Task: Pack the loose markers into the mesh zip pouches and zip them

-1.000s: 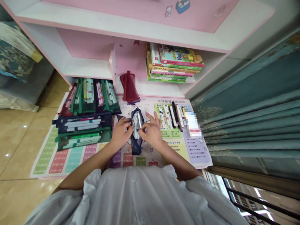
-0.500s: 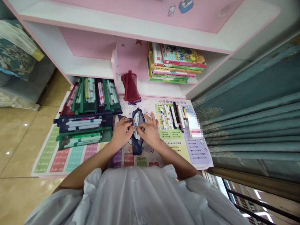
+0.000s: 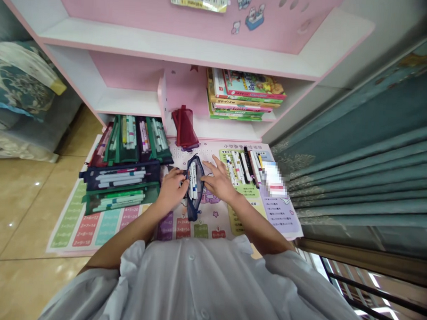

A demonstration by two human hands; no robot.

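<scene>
A navy mesh pencil pouch (image 3: 194, 213) lies upright on the printed mat with its mouth spread apart. Several white markers (image 3: 193, 180) rest inside it. At the pouch's left edge, my left hand (image 3: 171, 189) has its thumb and fingers closed on the rim. My right hand (image 3: 222, 181) is at the opposite side, fingers spread, the thumb touching the right rim. Loose markers and pens (image 3: 246, 166) lie in a row to the right of that hand.
Filled mesh pouches (image 3: 122, 175) cover the mat's left side. Red mesh pouches (image 3: 185, 128) lie at the back, before a shelf with stacked books (image 3: 244, 93). A blurred-out white object (image 3: 274, 179) lies right of the pens. A teal curtain (image 3: 358, 152) hangs at the right.
My right hand has drawn back slightly to the right, its thumb leaving the markers for the rim. The pouch mouth looks wider and shows more of the markers. The view has tilted up slightly.
</scene>
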